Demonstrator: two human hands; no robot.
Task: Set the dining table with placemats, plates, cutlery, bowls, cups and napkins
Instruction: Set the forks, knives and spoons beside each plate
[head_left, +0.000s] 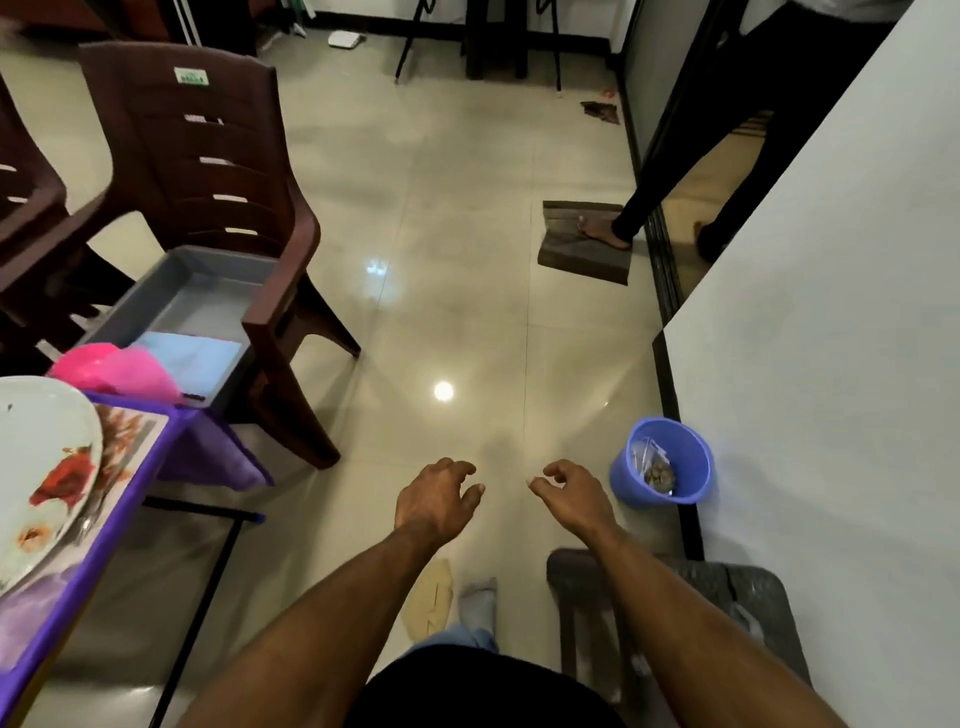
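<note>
My left hand and my right hand hang over the tiled floor with loosely curled fingers, holding nothing. At the far left a white plate with a red flower print lies on a patterned placemat on the purple-covered table. Beyond the plate sits a pink cup or bowl. A grey tray rests on a brown plastic chair and holds a light blue napkin. Both hands are well to the right of the table.
A blue waste bin stands by the white wall on the right. A grey stool is at the lower right. Another person's leg and foot rest on a brown doormat. A second brown chair is at the left edge.
</note>
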